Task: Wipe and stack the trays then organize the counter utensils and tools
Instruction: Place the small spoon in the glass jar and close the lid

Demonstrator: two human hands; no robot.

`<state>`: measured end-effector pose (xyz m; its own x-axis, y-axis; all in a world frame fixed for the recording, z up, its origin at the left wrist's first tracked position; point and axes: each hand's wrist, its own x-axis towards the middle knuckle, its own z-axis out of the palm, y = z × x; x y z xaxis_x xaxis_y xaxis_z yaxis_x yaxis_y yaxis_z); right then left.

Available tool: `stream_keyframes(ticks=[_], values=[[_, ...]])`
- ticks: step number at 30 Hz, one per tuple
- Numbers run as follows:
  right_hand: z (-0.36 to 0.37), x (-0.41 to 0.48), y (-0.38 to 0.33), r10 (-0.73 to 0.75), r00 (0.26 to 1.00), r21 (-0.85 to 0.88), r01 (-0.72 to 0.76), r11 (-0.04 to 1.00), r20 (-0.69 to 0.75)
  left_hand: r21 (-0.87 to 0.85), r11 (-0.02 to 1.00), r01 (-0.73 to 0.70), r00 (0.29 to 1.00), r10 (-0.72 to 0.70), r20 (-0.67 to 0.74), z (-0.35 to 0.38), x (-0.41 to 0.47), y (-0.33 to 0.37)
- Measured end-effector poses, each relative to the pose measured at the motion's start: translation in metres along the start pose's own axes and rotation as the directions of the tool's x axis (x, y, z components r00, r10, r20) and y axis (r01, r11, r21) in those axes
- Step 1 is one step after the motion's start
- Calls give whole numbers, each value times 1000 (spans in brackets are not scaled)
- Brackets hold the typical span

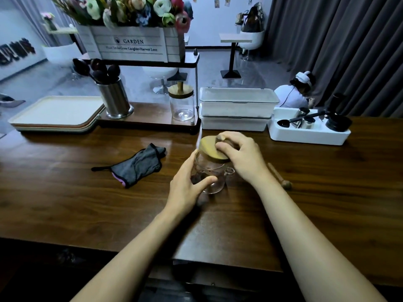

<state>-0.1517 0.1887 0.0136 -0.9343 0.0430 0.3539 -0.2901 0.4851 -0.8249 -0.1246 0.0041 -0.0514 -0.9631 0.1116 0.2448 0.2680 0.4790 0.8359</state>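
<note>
Left hand [187, 182] wrapped around glass jar [210, 174] on table [65, 203]. Right hand [242, 155] closed on wooden lid [210, 149] on top. Cloth [137, 165] left of left hand. Stacked trays [56, 114] far behind.

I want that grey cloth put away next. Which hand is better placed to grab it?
The left hand. The crumpled grey cloth lies on its side of the clear glass jar, with bare counter between; the right hand would have to cross over the jar.
</note>
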Motion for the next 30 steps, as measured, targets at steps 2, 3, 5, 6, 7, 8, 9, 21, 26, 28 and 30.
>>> stream_keyframes(ticks=[2, 3, 5, 6, 7, 8, 9, 21, 26, 28, 30], values=[[10, -8, -3, -18, 997, -34, 20, 999, 73, 2, 1000, -9, 1000, 9, 0, 0, -1, 2], [13, -11, -4, -18, 997, -51, 22, 998, 80, 2, 1000, -12, 1000, 12, -2, 0, -1, 2], [16, -16, -5, -14, 998, -72, 19, 997, 69, 11, 1000, 14, 1000, -14, -3, 0, -2, 2], [16, -18, -5, -16, 998, -80, 20, 997, 60, 13, 999, 35, 999, -35, -3, -1, -2, 2], [15, -19, -6, -22, 998, -92, 27, 995, 51, 17, 999, 45, 999, -45, -3, -1, -2, 3], [15, -20, -6, -28, 999, -109, 33, 993, 47, 22, 999, 41, 999, -41, -3, -2, -3, 4], [15, -20, -6, -29, 998, -130, 35, 991, 47, 28, 999, 27, 1000, -27, -2, -2, -3, 5], [16, -39, 7, 169, 980, 16, -172, 985, 103, -4, 999, -35, 999, 35, 4, -6, -3, 4], [24, -72, 20, 201, 976, 203, -213, 956, 81, -183, 982, 54, 996, -40, 79, -8, -2, 1], [35, -80, 18, 231, 972, 326, -233, 916, 46, -275, 956, 99, 995, -87, 55, -6, -2, 1], [46, -80, 15, 226, 974, 385, -207, 899, -5, -342, 931, 127, 992, -127, 25, -8, -3, 3]])
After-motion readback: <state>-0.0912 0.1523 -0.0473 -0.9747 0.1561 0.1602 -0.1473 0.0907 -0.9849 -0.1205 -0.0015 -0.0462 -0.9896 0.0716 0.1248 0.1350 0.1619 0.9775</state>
